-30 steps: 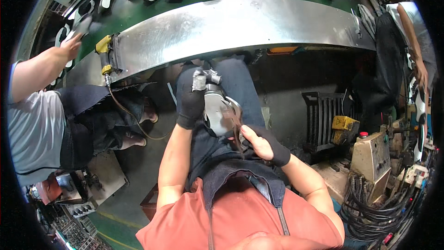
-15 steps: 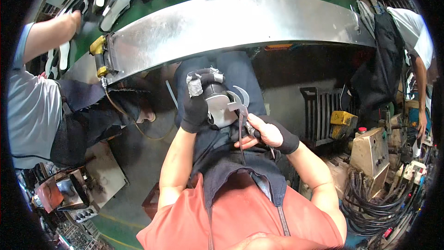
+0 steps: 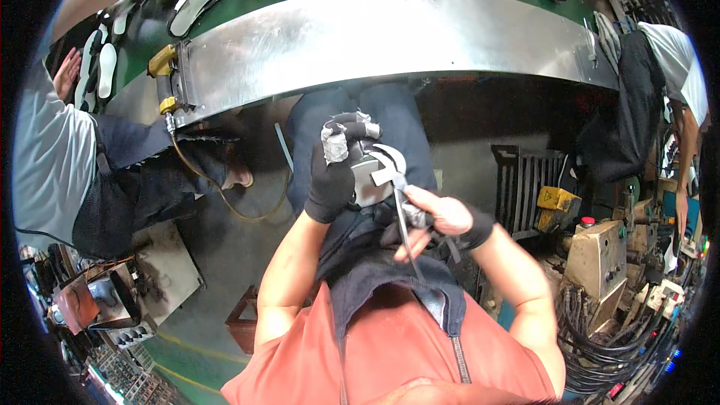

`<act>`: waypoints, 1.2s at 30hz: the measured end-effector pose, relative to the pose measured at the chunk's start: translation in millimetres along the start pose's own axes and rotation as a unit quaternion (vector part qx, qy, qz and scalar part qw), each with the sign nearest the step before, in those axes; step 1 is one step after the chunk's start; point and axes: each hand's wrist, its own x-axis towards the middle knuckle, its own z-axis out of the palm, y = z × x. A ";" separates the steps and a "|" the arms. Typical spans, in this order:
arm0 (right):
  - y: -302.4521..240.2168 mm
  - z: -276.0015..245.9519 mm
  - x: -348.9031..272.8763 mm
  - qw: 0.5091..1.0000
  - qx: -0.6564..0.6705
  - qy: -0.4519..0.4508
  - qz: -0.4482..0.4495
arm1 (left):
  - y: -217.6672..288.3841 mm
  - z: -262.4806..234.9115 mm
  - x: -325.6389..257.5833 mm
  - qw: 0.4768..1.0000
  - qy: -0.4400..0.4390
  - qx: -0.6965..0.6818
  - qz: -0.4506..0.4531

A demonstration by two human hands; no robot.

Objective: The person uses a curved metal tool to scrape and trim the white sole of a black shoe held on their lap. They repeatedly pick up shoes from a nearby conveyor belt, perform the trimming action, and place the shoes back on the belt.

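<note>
While the left hand (image 3: 332, 186) clasps a shoe (image 3: 370, 189) near the bench (image 3: 435, 34) edge, the right hand (image 3: 448, 216) grips pincers (image 3: 387, 174), likely heavy, best held by the handles (image 3: 405, 226).

Wide fisheye view downward from head height

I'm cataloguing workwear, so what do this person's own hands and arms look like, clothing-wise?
The left hand wears a black glove, with silvery tape around the thumb and on fingertips. The right hand has a black glove too, leaving the thumb bare; blur hides finger details. Both forearms are uncovered, below a salmon shirt.
</note>
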 end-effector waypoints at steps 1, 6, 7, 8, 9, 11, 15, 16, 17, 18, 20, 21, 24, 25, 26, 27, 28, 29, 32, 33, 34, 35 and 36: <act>-12.6 12.1 -13.3 0.994 -0.090 0.058 0.000 | -0.1 -1.1 -0.8 1.000 -0.013 -0.006 -0.009; -27.9 1.0 -9.2 0.961 -0.249 0.115 -0.022 | -11.9 17.3 0.7 0.999 0.038 0.023 0.026; -26.1 3.2 -5.0 0.990 -0.128 0.066 -0.001 | -13.0 15.6 3.7 0.999 0.033 0.025 0.033; -2.4 -13.9 7.8 0.999 -0.010 -0.030 -0.045 | -13.0 16.3 6.5 0.999 0.028 0.024 0.041; 22.1 -32.1 21.7 0.982 0.113 -0.136 -0.063 | -9.4 20.4 7.3 0.999 0.022 -0.002 0.025; 35.6 -32.2 30.3 0.966 0.157 -0.192 -0.067 | -10.0 16.7 6.6 1.000 0.011 -0.019 0.008; -33.9 1.4 -14.5 0.976 -0.195 0.085 0.037 | -17.7 14.3 4.3 0.998 -0.015 0.065 0.005; -39.9 -0.2 -20.2 0.944 -0.316 0.092 0.006 | -21.5 20.0 2.4 0.998 -0.011 0.054 0.005; -53.2 2.3 -21.2 0.935 -0.336 0.110 0.030 | -19.5 26.4 1.8 0.997 0.005 -0.055 -0.053; -56.1 3.6 -23.0 0.936 -0.335 0.107 0.006 | -17.1 27.5 3.9 0.996 0.005 -0.072 -0.052; -53.8 8.8 -22.0 0.961 -0.250 0.118 -0.016 | -14.0 26.9 8.3 0.993 0.009 -0.106 -0.050; -49.8 14.5 -15.6 0.977 -0.165 0.132 -0.012 | -15.8 26.8 11.3 0.998 0.018 -0.064 -0.017; -28.1 14.9 -13.3 0.994 0.085 0.021 -0.068 | -28.6 19.9 23.0 0.999 -0.012 0.015 0.046; -27.8 15.8 -17.7 0.995 0.066 0.046 -0.060 | -27.7 21.3 20.0 0.999 0.016 0.037 0.034; -31.0 22.9 -22.9 0.994 0.050 0.073 -0.057 | -27.5 20.4 20.5 0.995 0.018 0.073 0.066; -22.8 20.1 -14.2 0.957 -0.217 0.161 -0.107 | -31.2 20.5 20.8 0.990 0.017 0.106 0.095; -7.4 13.4 8.4 0.902 -0.315 0.260 -0.143 | -36.2 20.2 22.5 0.983 0.015 0.138 0.124; 11.5 5.8 32.0 0.832 -0.395 0.313 -0.234 | -53.5 15.9 23.3 0.985 0.033 0.131 0.103; 57.3 -19.9 114.2 0.663 -0.426 0.405 -0.464 | -55.2 16.8 25.2 0.971 -0.005 0.185 0.150; 63.2 -18.9 108.0 0.700 -0.429 0.391 -0.417 | -55.9 13.4 21.8 0.981 -0.008 0.145 0.127; 61.1 -25.6 98.8 0.746 -0.417 0.349 -0.384 | -56.9 10.4 19.0 0.989 -0.012 0.104 0.103; 48.0 -12.7 76.4 0.791 -0.400 0.312 -0.343 | -48.8 10.3 17.2 0.987 -0.001 0.104 0.127; 38.4 -2.9 58.0 0.829 -0.383 0.272 -0.304 | -48.2 6.8 18.4 0.987 -0.015 0.101 0.127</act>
